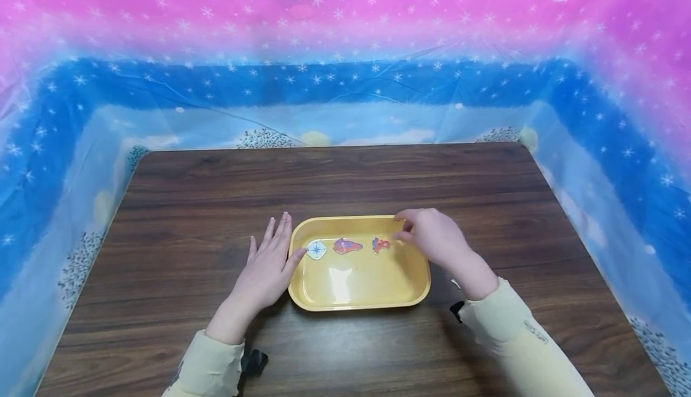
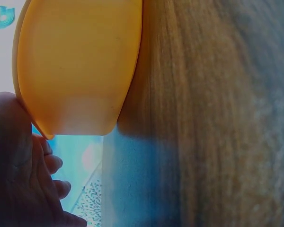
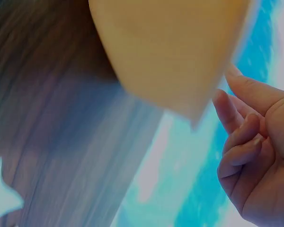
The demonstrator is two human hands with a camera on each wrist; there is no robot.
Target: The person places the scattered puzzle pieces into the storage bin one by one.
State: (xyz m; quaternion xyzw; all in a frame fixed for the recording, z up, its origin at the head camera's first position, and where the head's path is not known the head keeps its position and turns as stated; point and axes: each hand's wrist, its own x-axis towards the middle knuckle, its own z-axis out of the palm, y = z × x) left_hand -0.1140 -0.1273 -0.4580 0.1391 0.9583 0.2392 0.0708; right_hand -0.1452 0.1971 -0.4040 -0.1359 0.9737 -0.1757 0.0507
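A shallow yellow tray (image 1: 360, 306) stands on the table with three small flat pieces in a row inside. From left to right they are a white piece with a blue compass star (image 1: 316, 249), a red-and-purple piece (image 1: 348, 246) and a red-and-blue piece (image 1: 380, 245). At the tray's left end, my left hand (image 1: 264, 271) lies with straight fingers, its thumb over the rim. My right hand (image 1: 436, 236) is above the right end, thumb and forefinger apart near the red-and-blue piece, the other fingers loosely curled. Nothing shows in its grasp.
Beside the right forearm, a white star-shaped piece (image 3: 4, 191) lies on the dark wood table (image 1: 335, 181), mostly hidden in the head view. Patterned pink and blue cloth (image 1: 345, 79) hangs behind the table and along both sides.
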